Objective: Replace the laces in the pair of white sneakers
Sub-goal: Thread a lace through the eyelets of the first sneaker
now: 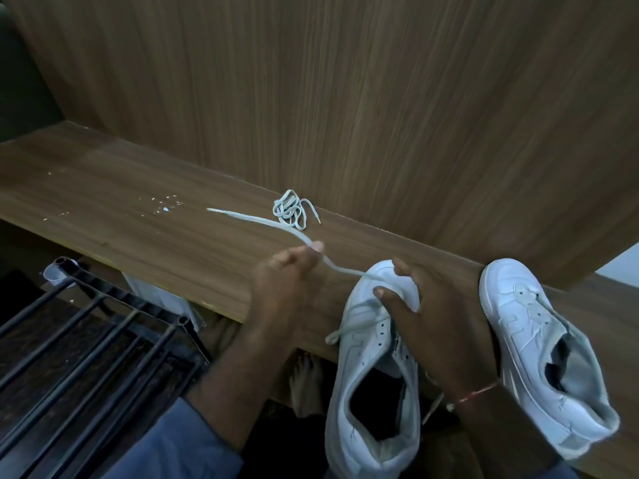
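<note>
My left hand (287,281) pinches the lace (256,221) between thumb and fingertips, the other fingers curled in under it. From the pinch the lace runs right to the toe end of the shoe (373,375). Its free end reaches away to the left, above the counter (138,209). My right hand (425,305) grips the front of that shoe, thumb on the top and fingers curled over the toe. A red thread (477,392) circles that wrist. The shoe's toe lies on the counter's near edge and its heel hangs off toward me. A loop of lace sticks out on its left side.

Just beyond my left hand a spare lace (290,212) lies bunched on the counter, close to the back panel (345,98). To the right of my right hand the second shoe (539,340) rests on the counter, toe near the panel, heel over the edge.

Counter and panel are the same brown wood grain. Pale crumbs (162,203) are scattered farther left. Below my left arm stands a black bar rack (86,340), and a bare foot (304,382) shows under the counter.
</note>
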